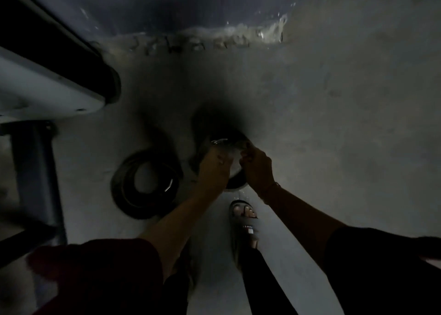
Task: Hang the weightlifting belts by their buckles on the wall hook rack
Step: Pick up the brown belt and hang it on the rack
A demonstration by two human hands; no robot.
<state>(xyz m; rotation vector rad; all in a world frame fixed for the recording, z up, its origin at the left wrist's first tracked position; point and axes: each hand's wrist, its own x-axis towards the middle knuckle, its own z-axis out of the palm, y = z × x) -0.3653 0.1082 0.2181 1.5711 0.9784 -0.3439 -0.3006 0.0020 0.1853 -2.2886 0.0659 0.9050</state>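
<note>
Sleeves: dark red (95, 267) on the left arm, black (381, 267) on the right; both cut off by the frame edge.
Slide sandal (245, 226) on one foot, on the grey floor (334, 123); lettering too dim to read.
Left hand (216, 169) and right hand (256, 169): both curled onto the near coiled belt (235, 185), which sits low over the floor just beyond the sandal. Its buckle (219, 141) glints above the knuckles; exact finger placement lost in blur.
Second coiled belt (126, 183): lies flat on the floor to the left, untouched, metal buckle (168, 185) at its right rim.
Padded bench (47, 92): far left, partly cut off.
Wall (191, 4): dark, base crumbling.
</note>
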